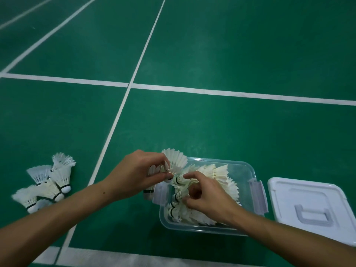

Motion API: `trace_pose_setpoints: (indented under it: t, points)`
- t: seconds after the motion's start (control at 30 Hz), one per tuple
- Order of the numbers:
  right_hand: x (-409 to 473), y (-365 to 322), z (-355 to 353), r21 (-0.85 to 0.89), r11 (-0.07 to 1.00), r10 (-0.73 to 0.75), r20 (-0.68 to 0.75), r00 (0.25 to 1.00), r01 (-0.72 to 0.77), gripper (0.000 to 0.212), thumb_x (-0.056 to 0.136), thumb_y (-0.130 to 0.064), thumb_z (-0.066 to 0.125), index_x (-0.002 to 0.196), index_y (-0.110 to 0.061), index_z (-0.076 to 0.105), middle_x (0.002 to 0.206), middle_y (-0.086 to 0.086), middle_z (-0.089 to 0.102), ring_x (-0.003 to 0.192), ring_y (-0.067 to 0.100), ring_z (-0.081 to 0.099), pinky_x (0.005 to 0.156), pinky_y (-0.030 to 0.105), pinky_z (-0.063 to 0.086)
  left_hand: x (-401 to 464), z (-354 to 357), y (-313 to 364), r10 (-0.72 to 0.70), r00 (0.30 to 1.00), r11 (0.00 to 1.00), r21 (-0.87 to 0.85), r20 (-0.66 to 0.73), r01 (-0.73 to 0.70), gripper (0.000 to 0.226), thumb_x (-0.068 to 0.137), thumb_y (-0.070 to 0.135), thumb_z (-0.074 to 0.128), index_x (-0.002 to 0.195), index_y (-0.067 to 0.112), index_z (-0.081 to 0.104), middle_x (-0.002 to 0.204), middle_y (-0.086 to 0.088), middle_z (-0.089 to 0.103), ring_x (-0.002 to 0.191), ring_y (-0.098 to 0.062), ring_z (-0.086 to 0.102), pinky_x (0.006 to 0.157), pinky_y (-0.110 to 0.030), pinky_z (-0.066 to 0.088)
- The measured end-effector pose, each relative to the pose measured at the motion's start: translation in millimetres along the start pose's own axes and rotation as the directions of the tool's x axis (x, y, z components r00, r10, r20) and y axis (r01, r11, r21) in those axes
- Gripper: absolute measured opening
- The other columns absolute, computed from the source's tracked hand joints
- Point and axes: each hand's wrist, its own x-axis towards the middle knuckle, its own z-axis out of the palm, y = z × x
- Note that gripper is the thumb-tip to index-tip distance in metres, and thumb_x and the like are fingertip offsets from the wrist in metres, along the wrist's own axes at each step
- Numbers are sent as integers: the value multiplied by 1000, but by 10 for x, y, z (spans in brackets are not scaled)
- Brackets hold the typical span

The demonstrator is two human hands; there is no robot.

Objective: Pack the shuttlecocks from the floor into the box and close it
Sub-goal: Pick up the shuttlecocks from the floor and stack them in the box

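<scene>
A clear plastic box (248,170) stands open on the green floor, holding several white feather shuttlecocks (221,175). My left hand (134,173) holds a small bunch of shuttlecocks (175,159) at the box's left rim, feathers pointing away from me. My right hand (207,197) reaches inside the box with fingers curled round a shuttlecock (182,183) near its cork end. A pile of several more shuttlecocks (49,185) lies on the floor to the left.
The white lid (310,207) with a grey handle lies flat on the floor right of the box. Grey latches (259,195) hang on the box's short sides. White court lines (115,120) cross the floor.
</scene>
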Motion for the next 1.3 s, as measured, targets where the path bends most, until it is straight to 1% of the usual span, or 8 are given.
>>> trace_pose_setpoints:
  t: [0.2,0.33,0.4,0.47,0.67,0.87,1.07,1.3]
  points:
    - [-219,-54,-166,19,1000,-2,-14,1000,3,76,75,-55,89,139,-37,53,99,-13,73,93,2,69,85,27,60,52,16,73,55,994,990,126,93,-67,29,96,62,59,97,33,64,89,16,70,74,-9,61,79,-35,49]
    - [-297,-153,-441,30,999,-30,-159,987,35,71,74,-51,89,133,-42,52,113,-20,70,103,-2,66,87,32,62,167,21,140,102,984,978,168,147,-126,25,95,61,62,99,36,63,88,16,71,67,-7,54,77,-36,51]
    - [-308,-221,-572,-8,994,-111,-263,958,113,70,75,-46,91,135,-39,54,124,-21,65,111,0,63,84,28,61,257,31,191,131,978,969,187,162,-160,23,94,59,66,99,36,63,87,16,70,64,-4,44,73,-35,51]
    - [-305,-269,-636,-56,980,-199,-275,941,191,67,78,-37,92,136,-35,57,129,-22,63,118,2,62,85,25,59,350,45,259,159,971,962,191,179,-193,22,93,57,68,97,36,63,85,16,70,63,-5,44,69,-35,52]
    - [-336,-172,-593,-35,980,-198,-253,947,196,39,87,-19,86,122,-27,71,104,-16,75,102,0,70,89,23,59,516,122,424,197,963,964,144,186,-225,21,94,55,68,102,37,61,81,14,70,61,-8,45,59,-33,49]
    - [-497,63,-569,-106,987,-155,-429,890,120,21,83,-30,89,100,-37,79,95,-29,69,106,2,61,89,22,50,455,135,421,62,989,991,108,132,-77,46,91,60,66,130,43,51,78,19,52,67,-7,54,60,-33,49]
    - [-556,289,-341,29,1000,23,-444,896,-11,19,83,-34,89,99,-28,81,91,-20,76,90,0,70,80,29,61,262,92,278,-26,995,998,66,94,20,50,90,57,69,133,41,50,77,16,53,65,-9,53,60,-37,50]
    - [-455,297,-33,29,999,53,-362,931,-45,16,85,-40,86,93,-33,74,87,-17,73,88,0,69,76,28,62,145,140,214,-46,992,997,59,114,40,48,91,58,68,133,43,50,78,16,53,65,-9,53,60,-35,49]
